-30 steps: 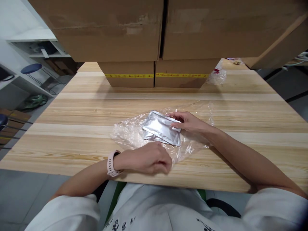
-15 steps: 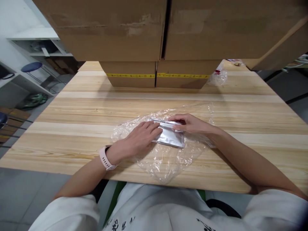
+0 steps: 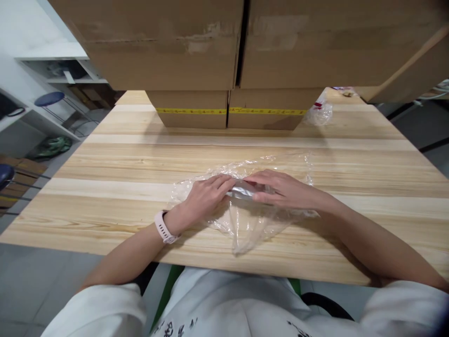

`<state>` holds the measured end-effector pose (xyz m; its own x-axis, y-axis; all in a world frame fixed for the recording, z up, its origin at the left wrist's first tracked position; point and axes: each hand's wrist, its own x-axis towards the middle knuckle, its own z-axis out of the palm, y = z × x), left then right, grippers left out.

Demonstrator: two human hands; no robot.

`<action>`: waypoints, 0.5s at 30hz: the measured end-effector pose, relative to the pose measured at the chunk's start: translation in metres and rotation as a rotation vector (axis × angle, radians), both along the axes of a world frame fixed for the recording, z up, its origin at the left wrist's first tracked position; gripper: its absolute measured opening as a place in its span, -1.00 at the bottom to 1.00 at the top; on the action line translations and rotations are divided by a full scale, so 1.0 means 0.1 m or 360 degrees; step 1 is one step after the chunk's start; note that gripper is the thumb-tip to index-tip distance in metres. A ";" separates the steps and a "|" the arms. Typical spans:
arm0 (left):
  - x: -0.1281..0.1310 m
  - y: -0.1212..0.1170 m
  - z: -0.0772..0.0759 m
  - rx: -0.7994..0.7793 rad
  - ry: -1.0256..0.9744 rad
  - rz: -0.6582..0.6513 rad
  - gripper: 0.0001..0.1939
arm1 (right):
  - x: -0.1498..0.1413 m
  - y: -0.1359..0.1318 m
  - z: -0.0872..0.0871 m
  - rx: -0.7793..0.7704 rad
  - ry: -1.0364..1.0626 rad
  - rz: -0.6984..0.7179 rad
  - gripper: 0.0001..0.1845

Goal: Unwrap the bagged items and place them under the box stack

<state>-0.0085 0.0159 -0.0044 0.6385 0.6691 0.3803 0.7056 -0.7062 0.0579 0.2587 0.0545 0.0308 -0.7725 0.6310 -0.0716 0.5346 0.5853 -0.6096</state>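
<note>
A silver foil pouch (image 3: 242,190) lies in the middle of the table, folded or tilted into a narrow strip between my hands. My left hand (image 3: 207,195) is closed on its left end, with the fingertips over the top. On the right end my right hand (image 3: 283,188) grips it between thumb and fingers. Much of the pouch is hidden by both hands. Beneath it a crumpled clear plastic sheet (image 3: 242,231) is spread, its near corner pointing towards me.
Large cardboard boxes (image 3: 168,47) are stacked on the far half of the wooden table (image 3: 105,164), the lower ones with yellow tape. A clear plastic bag (image 3: 321,112) lies beside them. A blue stool (image 3: 49,98) stands on the floor at left.
The pouch lay flat with its broad face up; now only a narrow silver strip shows. My right hand has closed further round its right end. The sheet's near corner has gathered in.
</note>
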 end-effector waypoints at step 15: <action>-0.12 0.14 0.13 -0.0907 -0.0949 0.0207 -0.06 | 0.05 -0.04 0.11 -0.0050 0.0409 -0.0492 -0.59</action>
<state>-0.0207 0.0303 0.0081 0.3415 0.9159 0.2111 0.5173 -0.3706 0.7714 0.2635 0.0509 0.0417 -0.5416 0.8371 0.0766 0.5102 0.3998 -0.7615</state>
